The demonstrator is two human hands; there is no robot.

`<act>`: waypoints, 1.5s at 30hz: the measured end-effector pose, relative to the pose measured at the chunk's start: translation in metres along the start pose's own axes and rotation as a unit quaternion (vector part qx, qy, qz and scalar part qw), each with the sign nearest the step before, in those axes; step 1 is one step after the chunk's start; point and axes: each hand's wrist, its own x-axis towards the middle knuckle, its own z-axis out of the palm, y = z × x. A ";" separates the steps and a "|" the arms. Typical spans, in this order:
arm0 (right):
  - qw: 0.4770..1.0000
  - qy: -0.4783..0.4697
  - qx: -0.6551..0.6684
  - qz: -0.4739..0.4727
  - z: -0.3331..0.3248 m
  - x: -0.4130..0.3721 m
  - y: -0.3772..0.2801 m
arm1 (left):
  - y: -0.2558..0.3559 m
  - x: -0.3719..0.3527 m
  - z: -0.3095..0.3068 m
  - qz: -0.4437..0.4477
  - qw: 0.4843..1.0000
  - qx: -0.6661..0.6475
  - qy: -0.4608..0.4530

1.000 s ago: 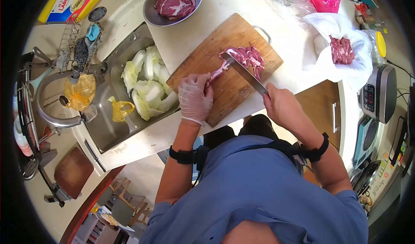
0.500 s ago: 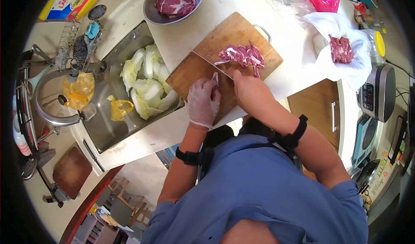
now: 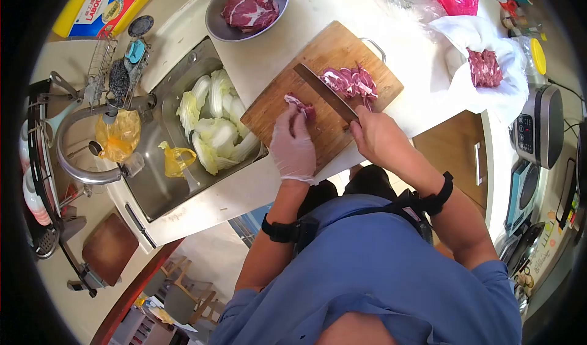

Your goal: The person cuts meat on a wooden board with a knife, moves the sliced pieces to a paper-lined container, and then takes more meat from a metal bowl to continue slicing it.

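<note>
My left hand [image 3: 293, 148], in a clear plastic glove, grips a small piece of raw meat [image 3: 299, 106] on the wooden cutting board [image 3: 275, 91]. The fingertips are at the near edge of that piece. My right hand [image 3: 380, 135] is closed round the handle of a kitchen knife [image 3: 326, 92]. Its broad blade slants across the board, between the held piece and a pile of sliced meat [image 3: 351, 81]. The handle is mostly hidden in the fist.
Left of the board, a sink [image 3: 160, 192] holds cabbage leaves [image 3: 214, 134] and a yellow bag [image 3: 178, 160]. A metal bowl [image 3: 213, 24] with a large meat chunk stands behind. More meat [image 3: 485, 69] lies on a white bag [image 3: 455, 30] at right.
The knife has moved right, away from the held meat, and its blade face now shows more. My left fingers have opened out somewhat, exposing more of the piece. The view has shifted slightly.
</note>
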 end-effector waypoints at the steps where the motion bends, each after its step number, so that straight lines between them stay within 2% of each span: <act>1: 1.000 0.010 0.003 -0.021 0.002 -0.002 0.001 | -0.003 0.001 -0.003 0.000 1.000 0.004 -0.002; 3: 1.000 0.011 0.011 -0.015 0.001 -0.007 -0.003 | -0.010 0.007 -0.010 -0.072 0.997 -0.022 0.020; 5: 1.000 0.014 0.016 -0.010 0.001 -0.010 -0.007 | -0.012 0.016 -0.009 -0.040 0.998 0.026 0.031; 7: 0.999 -0.030 0.028 0.018 0.003 -0.012 -0.009 | 0.004 0.019 -0.007 -0.094 0.994 -0.053 0.002; 8: 0.999 -0.030 0.028 0.019 0.004 -0.014 -0.008 | 0.002 0.019 -0.001 -0.095 0.994 -0.053 0.000; 10: 0.998 -0.042 0.036 0.023 0.006 -0.016 -0.008 | -0.004 0.020 0.011 0.045 0.996 0.073 -0.007; 14: 0.999 -0.002 0.035 0.012 0.008 -0.018 -0.003 | -0.001 0.027 0.021 0.032 0.996 0.088 0.002; 16: 0.998 0.008 0.031 0.046 0.005 -0.016 -0.004 | 0.006 0.029 0.024 0.020 0.985 0.169 0.001; 20: 0.999 -0.009 0.009 0.053 0.003 -0.015 -0.006 | 0.014 0.038 0.032 0.025 0.972 0.229 -0.036; 23: 0.999 0.000 0.024 0.037 0.000 -0.015 -0.006 | 0.010 0.041 0.031 0.034 0.975 0.219 -0.031; 25: 0.998 0.002 0.044 0.038 -0.004 -0.020 -0.007 | -0.008 0.042 0.027 0.073 0.989 0.046 0.123; 29: 0.998 -0.020 0.036 0.041 -0.006 -0.031 -0.007 | -0.018 0.028 0.006 0.045 0.992 0.032 0.112; 31: 0.998 -0.017 0.048 0.047 -0.009 -0.038 -0.009 | -0.003 0.022 0.004 -0.005 1.000 0.027 -0.008; 32: 0.998 -0.017 0.045 0.044 -0.009 -0.042 -0.010 | 0.000 0.020 0.008 -0.006 1.000 0.025 -0.005; 34: 0.995 -0.071 -0.016 0.074 -0.010 -0.047 -0.011 | 0.007 0.019 0.017 0.036 0.997 0.063 0.005; 38: 0.994 -0.076 -0.028 0.074 -0.030 -0.046 -0.010 | 0.005 0.023 0.023 0.088 0.994 0.063 -0.003; 40: 0.996 -0.076 -0.027 0.038 -0.040 -0.043 -0.005 | 0.012 0.028 0.013 -0.001 0.996 0.011 -0.093; 44: 0.999 -0.006 -0.010 0.030 -0.039 -0.029 -0.009 | -0.018 0.028 0.022 0.048 0.994 -0.079 -0.053; 45: 1.000 -0.005 -0.012 0.024 -0.035 -0.024 -0.011 | -0.002 0.026 0.018 -0.023 0.993 -0.108 -0.033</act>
